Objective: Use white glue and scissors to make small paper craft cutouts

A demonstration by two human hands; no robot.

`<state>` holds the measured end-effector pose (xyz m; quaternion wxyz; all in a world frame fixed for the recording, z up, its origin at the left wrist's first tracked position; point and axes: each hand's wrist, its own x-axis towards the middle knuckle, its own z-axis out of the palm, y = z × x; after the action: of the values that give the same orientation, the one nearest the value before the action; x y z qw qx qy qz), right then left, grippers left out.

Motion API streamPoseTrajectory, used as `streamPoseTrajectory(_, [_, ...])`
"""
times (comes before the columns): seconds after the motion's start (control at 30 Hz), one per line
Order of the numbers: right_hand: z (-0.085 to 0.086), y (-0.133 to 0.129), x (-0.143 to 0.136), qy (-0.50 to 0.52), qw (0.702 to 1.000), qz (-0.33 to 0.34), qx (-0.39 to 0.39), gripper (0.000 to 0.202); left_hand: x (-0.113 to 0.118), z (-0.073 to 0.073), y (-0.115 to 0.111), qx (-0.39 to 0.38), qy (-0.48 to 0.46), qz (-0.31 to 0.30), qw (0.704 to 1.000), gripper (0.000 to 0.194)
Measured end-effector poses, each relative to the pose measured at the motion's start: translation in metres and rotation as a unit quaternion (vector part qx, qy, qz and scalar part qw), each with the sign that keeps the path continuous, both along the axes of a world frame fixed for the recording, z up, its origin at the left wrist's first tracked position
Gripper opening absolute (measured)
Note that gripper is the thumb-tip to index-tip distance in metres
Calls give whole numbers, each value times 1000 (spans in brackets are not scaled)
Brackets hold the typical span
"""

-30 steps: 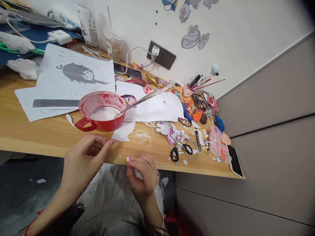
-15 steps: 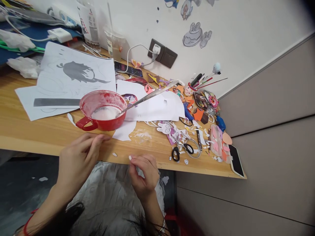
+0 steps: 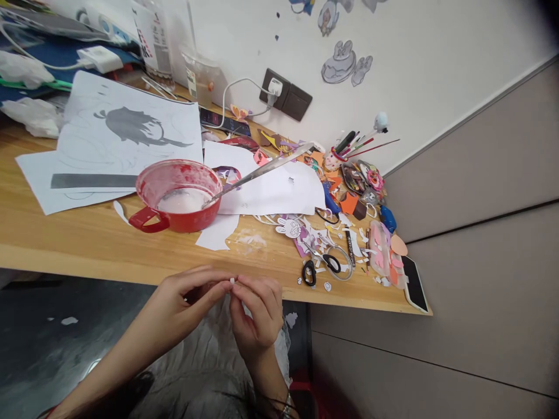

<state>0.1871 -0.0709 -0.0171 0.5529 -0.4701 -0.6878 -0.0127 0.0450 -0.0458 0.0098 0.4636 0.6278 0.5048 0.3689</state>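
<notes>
My left hand (image 3: 194,302) and my right hand (image 3: 257,308) meet fingertip to fingertip at the table's front edge, above my lap. Between their pinched fingertips shows a tiny white piece (image 3: 232,281), which looks like paper; both hands seem to grip it. Behind my left hand stands a red cup (image 3: 192,221) with its handle toward the left. White paste (image 3: 183,201) lies in the cup, and a long flat stick (image 3: 262,172) leans out of it to the right.
Scissors (image 3: 321,259) lie right of my hands among paper scraps, close to a roll of tape (image 3: 348,273). A cut-out rabbit (image 3: 288,227), white sheets (image 3: 271,186) and a printed drawing (image 3: 144,131) cover the table further back. A phone (image 3: 414,282) rests at the right end.
My left hand has moved right and down from near the cup to meet my right hand at the tiny white piece. Another white bit on the table is now covered by it.
</notes>
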Motion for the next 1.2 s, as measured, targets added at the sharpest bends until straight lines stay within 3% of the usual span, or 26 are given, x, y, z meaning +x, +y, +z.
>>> streamPoseTrajectory(0.1, [2, -1, 2, -15, 1000, -12, 1, 29, 1, -1, -1, -32, -34, 4, 999, 23])
streamPoseTrajectory(0.23, [10, 1, 4, 33, 997, 31, -57, 19, 2, -1, 0, -82, -65, -16, 994, 25])
streamPoseTrajectory(0.37, [22, 3, 7, 65, 985, 75, -143, 11, 6, 0, -2, -49, -37, -26, 998, 24])
streamPoseTrajectory(0.63, [40, 18, 25, 1, 985, 68, -157, 10, 15, 0, -6, -63, -44, 11, 997, 35])
streamPoseTrajectory(0.77, [44, 47, 45, -2, 971, 18, -238, 4, 10, -1, 0, -14, -6, 60, 998, 34])
streamPoseTrajectory(0.93, [34, 80, 59, -57, 955, -17, -289, 8, -11, -6, 10, 28, -1, 144, 989, 31])
streamPoseTrajectory(1.07, [27, 86, 56, -91, 954, -27, -285, 9, -26, -12, 17, 18, -1, 218, 976, 30])
streamPoseTrajectory(1.2, [24, 85, 54, -109, 948, -16, -298, 7, -30, -13, 20, 12, 3, 239, 971, 31])
